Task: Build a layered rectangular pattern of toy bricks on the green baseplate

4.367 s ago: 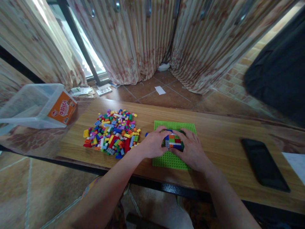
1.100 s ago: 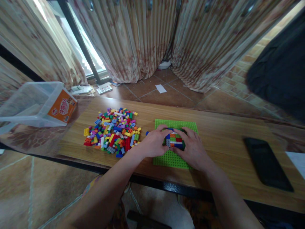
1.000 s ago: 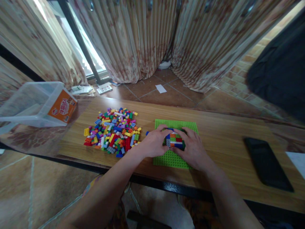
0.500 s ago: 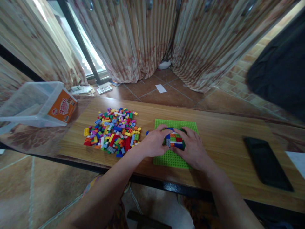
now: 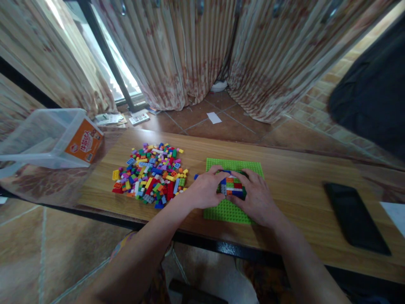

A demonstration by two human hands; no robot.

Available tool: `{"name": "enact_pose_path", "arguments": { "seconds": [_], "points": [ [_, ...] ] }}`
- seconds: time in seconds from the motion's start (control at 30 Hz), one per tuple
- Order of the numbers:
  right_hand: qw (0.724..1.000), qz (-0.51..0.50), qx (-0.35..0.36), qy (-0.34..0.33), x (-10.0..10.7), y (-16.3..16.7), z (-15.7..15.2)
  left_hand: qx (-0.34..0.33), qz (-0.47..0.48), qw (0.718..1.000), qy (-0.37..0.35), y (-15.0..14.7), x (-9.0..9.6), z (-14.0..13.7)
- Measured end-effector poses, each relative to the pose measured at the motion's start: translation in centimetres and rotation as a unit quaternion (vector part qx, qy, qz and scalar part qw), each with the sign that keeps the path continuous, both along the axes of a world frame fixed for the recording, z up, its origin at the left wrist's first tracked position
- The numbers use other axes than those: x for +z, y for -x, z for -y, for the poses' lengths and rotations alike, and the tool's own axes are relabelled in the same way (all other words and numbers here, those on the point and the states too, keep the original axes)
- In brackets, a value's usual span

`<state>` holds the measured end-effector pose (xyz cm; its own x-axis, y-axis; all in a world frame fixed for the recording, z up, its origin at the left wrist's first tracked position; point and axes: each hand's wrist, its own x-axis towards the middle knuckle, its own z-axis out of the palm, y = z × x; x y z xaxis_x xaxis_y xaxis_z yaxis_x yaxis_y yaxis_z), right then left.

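Note:
A green studded baseplate [image 5: 232, 214] lies on the wooden table, partly covered by my hands. Over its middle is a block of multicoloured building bricks [image 5: 233, 185], with orange, red, white, blue, grey and green pieces showing. My left hand [image 5: 209, 188] is curled round the block's left side, thumb low and fingers over the far edge. My right hand [image 5: 256, 194] grips the right side in the same way. The fingers hide the block's outer edges. Just left of my left hand, a blue brick [image 5: 196, 176] shows in part.
A heap of loose bricks [image 5: 152, 173] spreads over the table's left part. Beyond it stands a clear plastic bin [image 5: 47, 139] with an orange label. At the right lies a black phone-shaped slab [image 5: 356, 217], near a white sheet [image 5: 394, 215]. Curtains [image 5: 177, 55] hang behind the table.
Both hands keep the same hold on the brick block. Only a very slight shift of the whole view shows.

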<state>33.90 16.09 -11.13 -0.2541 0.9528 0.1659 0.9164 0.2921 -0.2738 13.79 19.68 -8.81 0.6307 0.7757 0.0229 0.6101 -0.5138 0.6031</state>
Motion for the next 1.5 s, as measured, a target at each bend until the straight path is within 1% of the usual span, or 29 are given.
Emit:
{"name": "enact_pose_path", "arguments": {
  "seconds": [0.43, 0.7, 0.8, 0.97, 1.1, 1.2, 1.37, 1.5],
  "points": [
    [1.0, 0.007, 0.001, 0.006, 0.0, 0.0, 0.0, -0.004, 0.009, 1.0, 0.003, 0.1, 0.0, 0.0],
    [1.0, -0.006, -0.004, 0.015, 0.4, 0.2, 0.1, -0.012, 0.015, 1.0, 0.01, 0.3, 0.4, -0.3],
    [0.999, -0.036, 0.012, 0.031, 0.6, -0.2, 0.1, -0.022, 0.02, 0.999, 0.017, 0.9, 0.6, -0.8],
    [0.989, -0.136, 0.04, 0.045, 0.8, -1.6, -0.3, -0.043, 0.047, 0.998, 0.029, 1.8, 0.6, -1.3],
    [0.981, -0.182, 0.043, 0.048, 0.7, -1.8, -0.7, -0.045, 0.062, 0.996, 0.036, 2.0, 0.4, -1.4],
    [0.982, -0.183, 0.032, 0.046, 0.8, -1.5, -0.7, -0.023, 0.063, 0.997, 0.036, 1.6, 0.1, -1.4],
    [0.983, -0.179, 0.022, 0.041, 0.6, -1.3, -0.7, 0.051, 0.058, 0.997, 0.011, 0.5, -0.6, -1.1],
    [0.985, -0.168, 0.016, 0.034, 0.4, -1.1, -0.7, 0.099, 0.058, 0.993, 0.004, -0.4, -0.6, -0.6]
  ]
}}
